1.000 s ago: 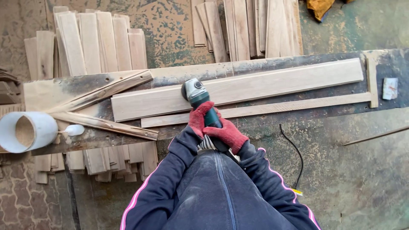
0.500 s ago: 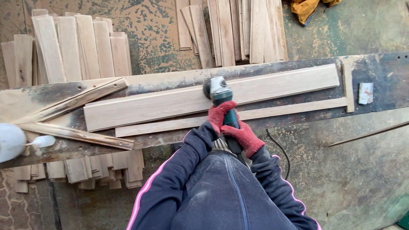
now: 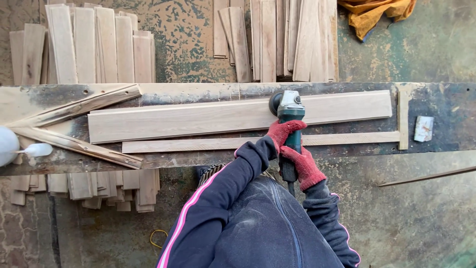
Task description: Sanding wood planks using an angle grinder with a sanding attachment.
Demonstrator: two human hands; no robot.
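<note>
A green angle grinder (image 3: 287, 111) rests its disc on a long pale wooden board (image 3: 198, 119) lying across a dark workbench (image 3: 446, 99). My left hand (image 3: 283, 132), in a red glove, grips the grinder's body near the head. Just behind it, my right hand (image 3: 303, 166), also red-gloved, is closed around the rear handle, where the cord leaves. A thin wooden strip (image 3: 198, 145) lies along the board's near edge. A short upright stop (image 3: 402, 119) sits at the board's right end.
Two angled wooden battens (image 3: 74, 106) form a wedge at the bench's left. Stacks of boards (image 3: 94, 44) lie on the floor beyond, more slats (image 3: 277, 34) at top centre, an orange cloth (image 3: 377, 12) top right. A white object (image 3: 10, 145) at left edge, small white block (image 3: 424, 128) right.
The grinder and both hands have travelled right along the board, from its left-middle to right of centre. The view has shifted, so the white object is nearly out of view.
</note>
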